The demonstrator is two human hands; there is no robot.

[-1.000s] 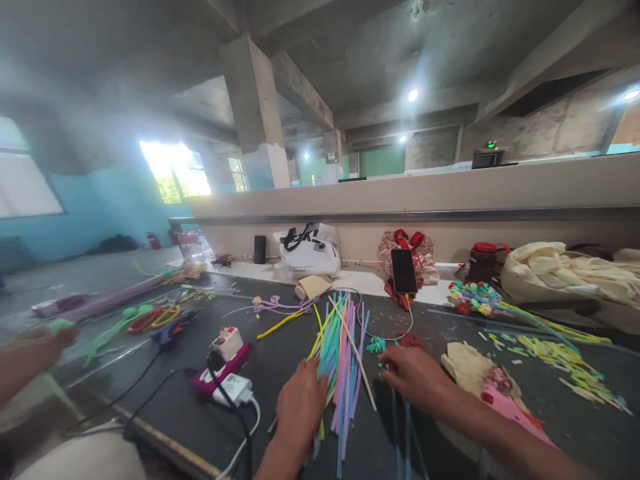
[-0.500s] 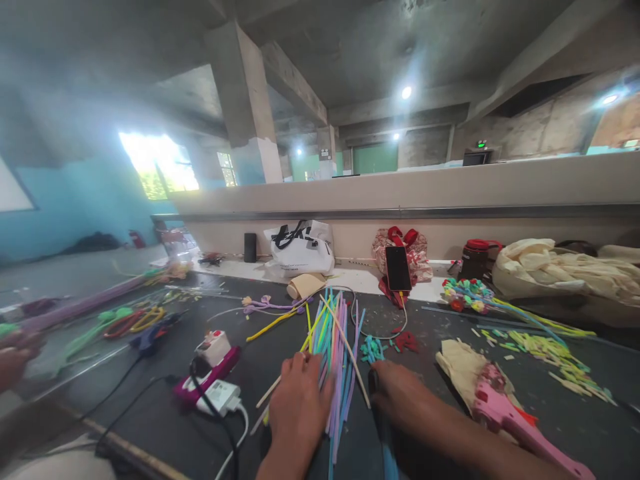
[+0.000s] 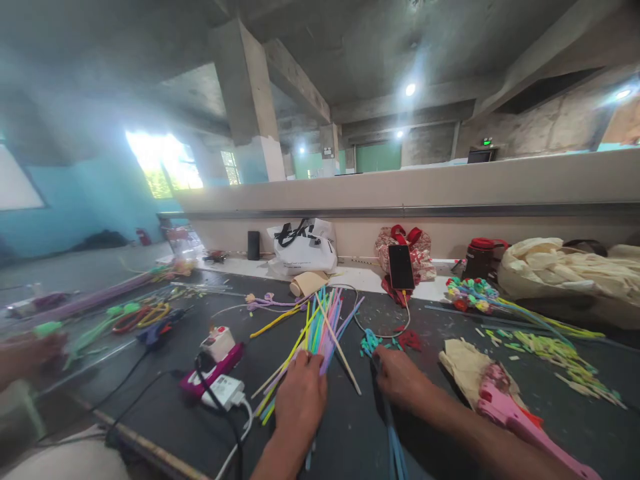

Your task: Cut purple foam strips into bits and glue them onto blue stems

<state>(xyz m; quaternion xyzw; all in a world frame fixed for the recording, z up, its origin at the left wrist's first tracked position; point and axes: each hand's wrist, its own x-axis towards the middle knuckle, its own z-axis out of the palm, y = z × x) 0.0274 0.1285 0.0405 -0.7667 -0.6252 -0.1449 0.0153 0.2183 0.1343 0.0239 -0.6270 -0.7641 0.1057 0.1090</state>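
Note:
A bundle of pastel pipe-cleaner-like sticks [image 3: 323,323] lies fanned out on the dark table. My left hand [image 3: 301,393] is closed over its lower part, fingers round the sticks. To the right, my right hand [image 3: 400,377] is closed on a bunch of blue stems [image 3: 394,443], just below their curled teal ends [image 3: 371,341]. A loose beige stick [image 3: 343,353] slants between the two hands.
On the left stand a purple power strip [image 3: 213,370] with cables and pliers [image 3: 156,328]. A phone [image 3: 401,267] leans at the back. A pink glue gun [image 3: 520,420] and cut pieces [image 3: 555,353] lie right. Another person's hand [image 3: 35,353] shows far left.
My left hand has gathered the sticks, whose lower ends now swing out to the left. My right hand has shifted slightly up, and the blue stems show more clearly below it.

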